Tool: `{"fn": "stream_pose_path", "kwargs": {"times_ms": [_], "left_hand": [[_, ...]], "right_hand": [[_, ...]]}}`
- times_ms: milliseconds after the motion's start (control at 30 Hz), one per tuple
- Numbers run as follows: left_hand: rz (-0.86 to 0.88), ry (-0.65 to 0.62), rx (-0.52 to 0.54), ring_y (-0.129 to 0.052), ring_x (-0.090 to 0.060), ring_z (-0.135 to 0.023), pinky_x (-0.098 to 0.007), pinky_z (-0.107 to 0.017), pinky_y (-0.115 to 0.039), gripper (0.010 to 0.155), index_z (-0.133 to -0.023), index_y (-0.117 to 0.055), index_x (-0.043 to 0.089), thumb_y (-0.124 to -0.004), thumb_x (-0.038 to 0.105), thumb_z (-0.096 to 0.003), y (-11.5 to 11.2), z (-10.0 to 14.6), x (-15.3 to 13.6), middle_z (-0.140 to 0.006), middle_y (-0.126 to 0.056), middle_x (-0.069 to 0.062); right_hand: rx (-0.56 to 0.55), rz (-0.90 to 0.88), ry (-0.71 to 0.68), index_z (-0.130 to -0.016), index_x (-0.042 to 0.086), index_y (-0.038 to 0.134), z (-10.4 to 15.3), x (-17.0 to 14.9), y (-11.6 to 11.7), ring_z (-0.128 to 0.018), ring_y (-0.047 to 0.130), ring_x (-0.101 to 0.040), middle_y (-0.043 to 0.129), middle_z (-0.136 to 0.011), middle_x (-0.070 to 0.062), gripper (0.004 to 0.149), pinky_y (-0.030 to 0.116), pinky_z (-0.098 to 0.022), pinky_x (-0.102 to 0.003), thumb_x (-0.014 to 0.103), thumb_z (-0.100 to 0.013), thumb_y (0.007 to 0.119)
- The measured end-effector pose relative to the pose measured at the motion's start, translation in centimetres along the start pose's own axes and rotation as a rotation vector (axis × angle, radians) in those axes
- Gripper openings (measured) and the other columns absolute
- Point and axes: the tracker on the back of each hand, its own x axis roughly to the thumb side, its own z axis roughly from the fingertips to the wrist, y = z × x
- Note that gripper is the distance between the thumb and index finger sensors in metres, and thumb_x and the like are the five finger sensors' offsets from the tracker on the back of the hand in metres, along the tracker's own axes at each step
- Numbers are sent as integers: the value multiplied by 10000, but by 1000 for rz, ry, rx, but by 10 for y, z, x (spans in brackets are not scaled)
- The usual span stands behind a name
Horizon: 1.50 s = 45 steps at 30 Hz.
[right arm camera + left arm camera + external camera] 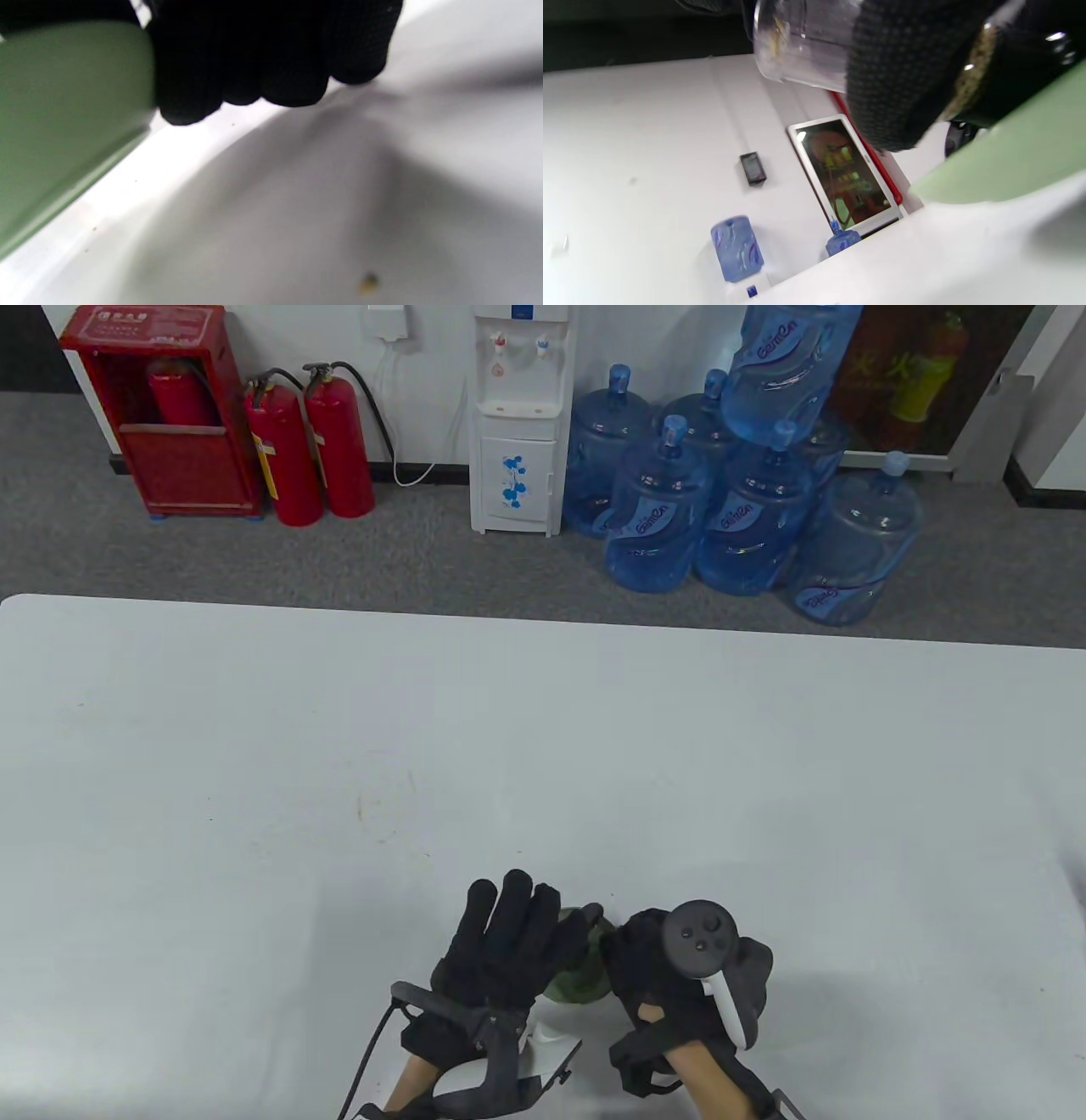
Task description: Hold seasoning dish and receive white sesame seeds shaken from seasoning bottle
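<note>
Table view: high up, looking down at the white table (pixel 543 746) and far wall.
Left wrist: very close, tilted.
Right wrist: very close (blurry).
Shared: green dish (pixel 1009 169).

Black knit-gloved fingers (pixel 271 55) of the right hand hung in from the top edge, curled so that their rounded tips lined up side by side. Against them at the upper left lay a smooth pale green dish (pixel 63 127), its flat side slanting down toward the lower left corner; whether the fingers gripped it could not be told. Below spread the white table (pixel 297 203), blurred and crossed by soft grey shadows. A few tiny dark specks dotted it, and one small yellowish-brown speck (pixel 368 283) sat near the bottom edge.
</note>
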Motion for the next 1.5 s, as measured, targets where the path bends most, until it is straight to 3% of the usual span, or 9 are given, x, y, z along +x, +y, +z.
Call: {"fn": "stream_pose_path", "kwargs": {"times_ms": [600,733,800,933,1033,1167,1267,1367,1500], "left_hand": [[124,106,-46,-585,-250,-1093,-570,-828,-459,649,-878,-718,582,-1051,331,-381,2,-1,-1,-1053,-650,176],[115,141,152,-593,-252,-1072,-548,-803,-500,649,-893,-679,587,-1034,374,-394,17,0,-15,-1051,-630,171],[74,76,-44,-600,-254,-1083,-567,-821,-469,649,-890,-703,580,-1043,351,-387,-3,0,-1,-1053,-652,168],[170,185,160,-591,-254,-1072,-550,-803,-496,646,-895,-677,584,-1032,374,-396,20,-3,-18,-1050,-631,168],[126,117,-50,-615,-239,-1086,-567,-825,-477,647,-881,-707,594,-1045,363,-380,2,-2,0,-1050,-661,183],[182,146,186,-575,-262,-1071,-556,-803,-476,647,-903,-661,579,-1023,373,-408,24,0,-10,-1054,-613,159],[2,66,-40,-650,-208,-1081,-555,-825,-500,645,-873,-696,620,-1039,409,-370,5,1,4,-1043,-676,208],[165,170,175,-587,-251,-1077,-553,-808,-483,647,-896,-672,589,-1028,377,-399,27,0,-12,-1054,-625,171],[-1,45,33,-638,-217,-1083,-556,-823,-498,648,-875,-699,614,-1043,393,-371,11,2,3,-1047,-669,201]], "right_hand": [[-1,-5,-16,-635,229,934,1,3,-1,-775,857,-204,807,-893,78,380,746,-636,-417,543,-438,853],[-4,-17,-14,-633,225,937,2,3,-1,-773,858,-208,810,-891,74,380,745,-635,-419,541,-438,853],[-11,-12,-23,-633,230,935,2,4,-3,-775,857,-206,807,-893,76,378,745,-636,-418,542,-437,853],[-27,-14,-28,-632,225,937,3,4,-6,-773,857,-211,809,-891,72,379,746,-634,-421,539,-437,855],[-28,3,-30,-633,229,936,2,4,-5,-774,857,-206,809,-892,75,377,745,-635,-419,541,-438,853],[-32,-10,-27,-633,224,937,2,4,-6,-775,856,-211,808,-892,72,379,743,-636,-422,539,-438,854],[-32,10,-26,-633,224,936,2,2,-5,-774,856,-210,808,-892,73,380,744,-636,-422,540,-437,853],[-30,-14,-22,-631,220,938,3,1,-7,-774,855,-215,808,-892,68,378,741,-636,-426,535,-437,856],[-26,14,-25,-631,224,937,1,2,-4,-775,855,-211,808,-892,73,379,744,-636,-422,539,-438,852]]}}
